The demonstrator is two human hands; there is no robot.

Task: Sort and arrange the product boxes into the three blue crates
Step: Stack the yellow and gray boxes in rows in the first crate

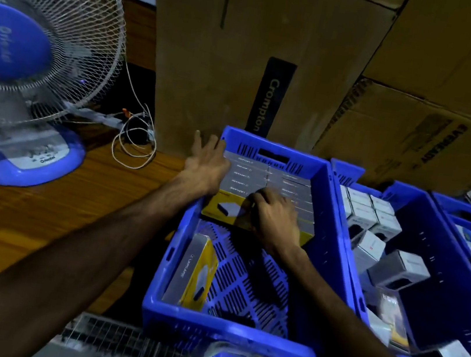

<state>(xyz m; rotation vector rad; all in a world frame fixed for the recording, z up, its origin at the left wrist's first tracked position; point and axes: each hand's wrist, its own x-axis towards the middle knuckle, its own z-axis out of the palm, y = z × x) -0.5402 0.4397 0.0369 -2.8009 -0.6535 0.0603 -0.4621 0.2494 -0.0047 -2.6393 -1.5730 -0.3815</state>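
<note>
1. Boxes (pixel 270 180) stand packed in rows at the far end of the left crate (pixel 331 223); one yellow box (pixel 225 210) lies flat just near of them.
2. Left hand (pixel 207 162), fingers straight and apart, rests on the far-left corner of the rows.
3. Right hand (pixel 274 214) lies on the yellow box, fingers curled, perhaps pinching its edge.
4. Another box (pixel 193 270) leans against the near-left wall.
5. Middle crate (pixel 441 304) holds loose grey boxes (pixel 399 268).

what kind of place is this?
Likely a stockroom or shop back room: big cardboard cartons stacked behind, blue crates of small boxed products, and a table fan on a wooden bench.
</note>
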